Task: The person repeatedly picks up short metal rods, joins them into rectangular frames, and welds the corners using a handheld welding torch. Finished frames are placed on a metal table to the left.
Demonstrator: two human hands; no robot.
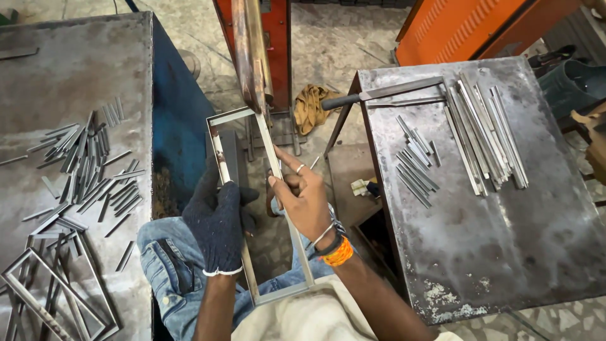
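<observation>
A long rectangular metal frame (218, 142) lies over my lap and reaches up to a rusty vertical arm of an orange machine (251, 57). My left hand (218, 221), in a dark knit glove, grips the frame's left bar. My right hand (303, 199) is bare, wears a ring and wrist threads, and clasps the right bar. The frame's far end sits right under the machine's arm.
A metal table (480, 252) on the right carries long strips (486, 126), short strips (415, 161) and a square (379, 95). The left table (63, 63) holds several short strips (95, 170) and finished frames (57, 297). A yellow rag (310, 104) lies on the floor.
</observation>
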